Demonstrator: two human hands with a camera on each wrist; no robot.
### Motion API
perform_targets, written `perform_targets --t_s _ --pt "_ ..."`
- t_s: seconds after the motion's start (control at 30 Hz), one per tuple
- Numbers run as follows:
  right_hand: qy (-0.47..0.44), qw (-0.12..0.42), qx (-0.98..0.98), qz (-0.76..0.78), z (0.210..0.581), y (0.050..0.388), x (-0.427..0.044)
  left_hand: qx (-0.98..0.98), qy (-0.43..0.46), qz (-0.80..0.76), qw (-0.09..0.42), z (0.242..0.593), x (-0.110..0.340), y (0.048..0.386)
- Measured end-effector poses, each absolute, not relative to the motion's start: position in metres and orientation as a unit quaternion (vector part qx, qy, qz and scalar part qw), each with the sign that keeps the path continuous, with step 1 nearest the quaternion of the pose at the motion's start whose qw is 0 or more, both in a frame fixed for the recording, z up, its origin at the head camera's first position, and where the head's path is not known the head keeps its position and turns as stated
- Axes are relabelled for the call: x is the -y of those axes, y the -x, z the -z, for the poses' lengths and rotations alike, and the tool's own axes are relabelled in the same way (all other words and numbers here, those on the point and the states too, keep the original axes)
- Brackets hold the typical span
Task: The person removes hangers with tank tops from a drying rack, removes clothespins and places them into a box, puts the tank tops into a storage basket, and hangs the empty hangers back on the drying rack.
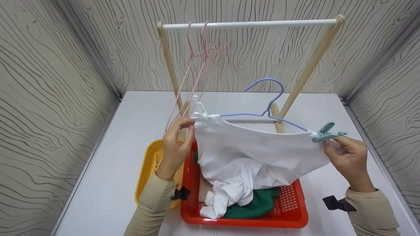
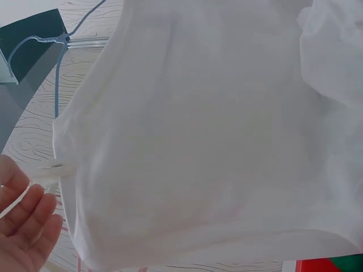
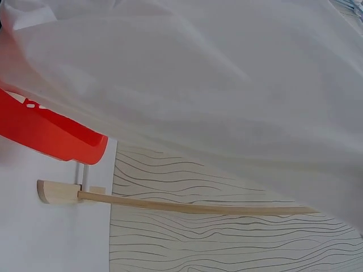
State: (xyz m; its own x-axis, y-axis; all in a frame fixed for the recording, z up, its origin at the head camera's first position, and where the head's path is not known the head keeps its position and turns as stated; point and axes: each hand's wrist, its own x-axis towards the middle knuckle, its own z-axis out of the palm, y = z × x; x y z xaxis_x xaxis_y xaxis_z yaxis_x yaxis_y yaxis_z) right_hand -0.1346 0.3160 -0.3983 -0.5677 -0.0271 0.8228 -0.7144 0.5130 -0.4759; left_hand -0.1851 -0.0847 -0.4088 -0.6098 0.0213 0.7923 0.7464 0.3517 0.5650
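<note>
A white garment [image 1: 259, 147] hangs by its upper edge from a blue hanger [image 1: 246, 114], whose hook touches nothing. A white clothespin [image 1: 201, 113] fastens its left corner, a teal clothespin [image 1: 328, 133] its right. At the left corner, my left hand [image 1: 177, 144] holds the white clothespin by its end, also seen in the left wrist view [image 2: 25, 221]. My right hand [image 1: 347, 157] pinches the garment's right corner just under the teal clothespin. The garment's lower part lies bunched in a red basket [image 1: 242, 223]. The right wrist view shows mostly its fabric [image 3: 198, 85]; the fingers are hidden there.
A drying rack with a white bar [image 1: 262, 24] and wooden legs [image 1: 311, 65] stands behind. Two pink hangers [image 1: 197, 75] hang at its left end. A yellow tray [image 1: 142, 177] lies left of the basket. Green cloth [image 1: 256, 206] is inside the basket.
</note>
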Motion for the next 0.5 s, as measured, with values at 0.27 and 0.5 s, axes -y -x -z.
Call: perform_targets --t_s 0.27,0.5 --pt "-0.251 0.400 0.763 -0.440 0.400 0.136 -0.316 0.744 0.245 0.530 0.325 0.401 0.086 0.186" --pt "-0.270 0.397 0.755 -0.447 0.402 0.138 -0.315 0.745 0.244 0.569 0.250 0.395 0.087 0.188"
